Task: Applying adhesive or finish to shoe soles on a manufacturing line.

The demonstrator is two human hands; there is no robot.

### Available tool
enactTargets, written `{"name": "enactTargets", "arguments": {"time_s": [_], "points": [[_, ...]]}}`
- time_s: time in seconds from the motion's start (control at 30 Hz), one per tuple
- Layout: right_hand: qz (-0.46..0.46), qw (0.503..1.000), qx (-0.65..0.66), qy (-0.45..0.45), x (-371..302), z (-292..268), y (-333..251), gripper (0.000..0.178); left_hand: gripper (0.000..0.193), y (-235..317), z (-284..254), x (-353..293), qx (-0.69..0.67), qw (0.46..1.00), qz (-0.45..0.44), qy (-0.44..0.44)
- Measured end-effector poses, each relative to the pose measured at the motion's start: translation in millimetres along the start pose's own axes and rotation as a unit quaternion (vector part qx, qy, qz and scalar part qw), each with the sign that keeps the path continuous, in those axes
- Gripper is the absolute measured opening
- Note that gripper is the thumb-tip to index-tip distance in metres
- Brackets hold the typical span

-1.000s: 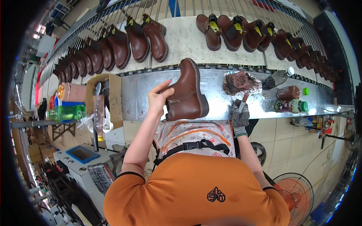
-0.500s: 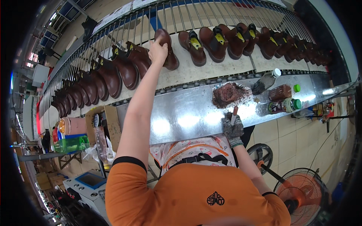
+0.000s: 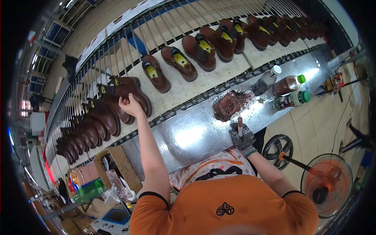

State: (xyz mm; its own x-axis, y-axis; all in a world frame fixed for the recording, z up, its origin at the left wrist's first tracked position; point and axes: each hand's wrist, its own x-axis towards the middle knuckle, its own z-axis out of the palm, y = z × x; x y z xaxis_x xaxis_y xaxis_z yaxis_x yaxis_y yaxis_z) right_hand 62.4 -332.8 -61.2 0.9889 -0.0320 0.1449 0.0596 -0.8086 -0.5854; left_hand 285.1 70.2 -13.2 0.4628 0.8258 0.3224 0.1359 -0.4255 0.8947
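Note:
My bare left hand [image 3: 131,105] is over the belt, its fingers loosely curled and apart, holding nothing. It overlaps the nearest dark brown leather boot [image 3: 141,92] in the left row; I cannot tell whether they touch. Just right of it, another brown shoe [image 3: 156,74] stands with its yellow inside facing up. My right hand [image 3: 243,138], in a dirty grey glove, is closed around a short brown-handled tool [image 3: 240,123] that points upward above the metal table's edge. The tool's lower end is hidden in the glove.
A chain-edged conveyor [image 3: 164,102] carries the shoe rows. On the metal table [image 3: 188,137] lie a dark-stained reddish-brown cloth or pad [image 3: 231,105] and several capped bottles [image 3: 288,85]. A cardboard box [image 3: 121,164] stands at left; a fan [image 3: 327,186] is at lower right.
My left hand has let go of a brown shoe, which now stands on the belt, and has moved left toward the boots. My right hand still grips the tool. The view has turned.

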Motion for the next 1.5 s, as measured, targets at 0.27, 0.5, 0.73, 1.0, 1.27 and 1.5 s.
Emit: {"name": "enactTargets", "arguments": {"time_s": [0.27, 0.5, 0.73, 1.0, 1.27, 1.5], "points": [[0.019, 0.998, -0.011, -0.060, 1, -8, -2, 0.057, 0.101, -38, 23, 34, 0.094, 0.986, -0.040, -0.130], [0.056, 0.998, 0.000, -0.021, -12, 14, 18, 0.048, 0.050, 38, 19, 11, 0.082, 0.944, -0.030, -0.319], [0.154, 0.981, 0.067, -0.093, -4, -23, -19, 0.048, 0.079, -17, -93, -15, -0.073, 0.935, 0.032, -0.347], [0.084, 0.988, 0.062, -0.113, 0, -8, -2, 0.050, 0.068, 20, -169, -174, 0.010, 0.952, 0.052, -0.302], [0.290, 0.894, 0.340, -0.043, 10, -40, -19, 0.031, 0.062, 50, -186, -133, -0.078, 0.894, -0.105, -0.428], [0.247, 0.937, 0.170, -0.182, -18, -50, -19, 0.045, 0.020, 34, -157, -100, -0.201, 0.928, -0.170, -0.263]]}}
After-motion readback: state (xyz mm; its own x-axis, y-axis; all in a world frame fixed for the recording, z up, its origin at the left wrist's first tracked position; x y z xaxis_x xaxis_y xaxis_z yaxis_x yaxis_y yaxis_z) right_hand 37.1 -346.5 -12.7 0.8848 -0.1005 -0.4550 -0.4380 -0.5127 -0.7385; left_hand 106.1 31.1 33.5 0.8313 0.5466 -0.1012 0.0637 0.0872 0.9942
